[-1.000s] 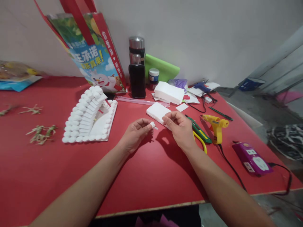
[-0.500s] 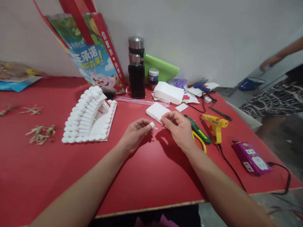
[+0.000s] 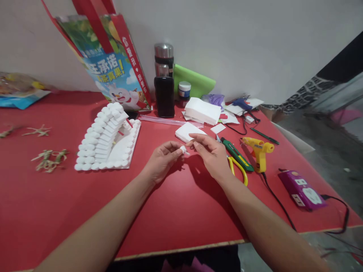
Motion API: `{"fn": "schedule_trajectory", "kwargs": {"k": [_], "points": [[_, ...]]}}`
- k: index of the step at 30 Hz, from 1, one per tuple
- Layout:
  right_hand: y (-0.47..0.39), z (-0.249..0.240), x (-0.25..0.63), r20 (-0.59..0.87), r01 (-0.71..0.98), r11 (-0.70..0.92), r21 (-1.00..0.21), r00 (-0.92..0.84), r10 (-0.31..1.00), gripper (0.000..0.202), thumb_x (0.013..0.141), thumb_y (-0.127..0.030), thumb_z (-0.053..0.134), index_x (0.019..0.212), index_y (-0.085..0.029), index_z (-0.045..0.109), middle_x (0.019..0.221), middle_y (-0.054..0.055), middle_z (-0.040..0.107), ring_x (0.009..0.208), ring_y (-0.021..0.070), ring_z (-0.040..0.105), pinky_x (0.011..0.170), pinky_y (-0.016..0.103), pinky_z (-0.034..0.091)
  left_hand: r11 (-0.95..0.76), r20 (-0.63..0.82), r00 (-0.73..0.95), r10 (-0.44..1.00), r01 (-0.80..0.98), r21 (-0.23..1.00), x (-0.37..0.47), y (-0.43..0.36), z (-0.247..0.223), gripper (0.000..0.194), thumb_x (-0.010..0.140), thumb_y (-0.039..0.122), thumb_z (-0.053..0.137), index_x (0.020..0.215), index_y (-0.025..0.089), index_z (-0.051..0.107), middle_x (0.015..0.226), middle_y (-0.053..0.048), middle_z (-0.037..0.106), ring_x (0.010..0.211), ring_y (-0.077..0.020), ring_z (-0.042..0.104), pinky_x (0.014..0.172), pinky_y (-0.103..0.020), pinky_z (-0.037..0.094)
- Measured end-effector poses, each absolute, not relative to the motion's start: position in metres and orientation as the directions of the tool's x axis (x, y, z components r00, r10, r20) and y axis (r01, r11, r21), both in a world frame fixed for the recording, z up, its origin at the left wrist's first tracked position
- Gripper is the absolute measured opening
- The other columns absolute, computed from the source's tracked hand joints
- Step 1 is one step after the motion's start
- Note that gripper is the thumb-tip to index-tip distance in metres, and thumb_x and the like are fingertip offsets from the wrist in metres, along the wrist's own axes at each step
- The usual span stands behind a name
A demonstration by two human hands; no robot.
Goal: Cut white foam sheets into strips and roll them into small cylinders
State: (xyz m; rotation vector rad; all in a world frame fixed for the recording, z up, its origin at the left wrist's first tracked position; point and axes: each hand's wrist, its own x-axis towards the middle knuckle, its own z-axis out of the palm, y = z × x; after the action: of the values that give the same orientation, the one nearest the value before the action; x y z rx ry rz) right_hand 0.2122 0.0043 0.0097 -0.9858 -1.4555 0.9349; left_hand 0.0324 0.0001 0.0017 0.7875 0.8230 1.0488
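Just above the middle of the red surface (image 3: pixel 181 211), a small white piece (image 3: pixel 183 149) was pinched at the thumb and fingertips of the left hand (image 3: pixel 163 160). Its longer axis ran roughly left to right, tipped a little toward the person, with a thin, pale end sticking out past the left thumb on the right hand's side. The right hand (image 3: pixel 211 153) came in from the right, its thumb and first fingers drawn close together, their tips just beside the piece and slightly farther from the person. Whether those tips touched it, or pinched anything of their own, could not be told. So the relation that seemed to matter most was this narrow one: the piece lay within the left hand's grip, right of its palm and left of the right hand, its slim end facing the nearly meeting fingers. Beyond the right fingertips, a white stack (image 3: pixel 188 131) lay flat, partly covered by that hand. To the right of the right hand were a green cutter (image 3: pixel 237 154), lying aslant, and a yellow glue gun (image 3: pixel 259 151). The white model (image 3: pixel 106 141) stood well apart, to the left of the left hand.
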Motion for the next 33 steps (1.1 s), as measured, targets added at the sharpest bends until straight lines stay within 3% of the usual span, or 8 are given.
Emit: {"fn": "schedule_trajectory", "kwargs": {"k": [11,33], "points": [[0.0038,0.0091,0.2125,0.351,0.153,0.361,-0.920,-0.091,0.932,0.025,0.096,-0.019,0.061,0.118,-0.020,0.073,0.099,0.004,0.081,0.091,0.0166,0.073,0.084,0.033,0.057,0.277,-0.156,0.289,0.945,-0.443,0.853,0.0320,0.0010,0.0003,0.038,0.074,0.032,0.092,0.097,0.018,0.064,0.079,-0.002,0.070,0.065,-0.0154,0.065,0.051,-0.028,0.059],[0.0038,0.0070,0.2111,0.413,0.177,0.428,-0.886,-0.116,0.903,0.027,0.094,-0.016,0.059,0.117,-0.023,0.072,0.096,0.002,0.080,0.089,0.0159,0.073,0.084,0.034,0.058,0.304,-0.179,0.292,0.939,-0.471,0.828,0.0320,0.0026,-0.0026,0.040,0.071,0.030,0.094,0.092,0.018,0.063,0.076,-0.002,0.073,0.065,-0.0140,0.068,0.057,-0.024,0.058]]}}
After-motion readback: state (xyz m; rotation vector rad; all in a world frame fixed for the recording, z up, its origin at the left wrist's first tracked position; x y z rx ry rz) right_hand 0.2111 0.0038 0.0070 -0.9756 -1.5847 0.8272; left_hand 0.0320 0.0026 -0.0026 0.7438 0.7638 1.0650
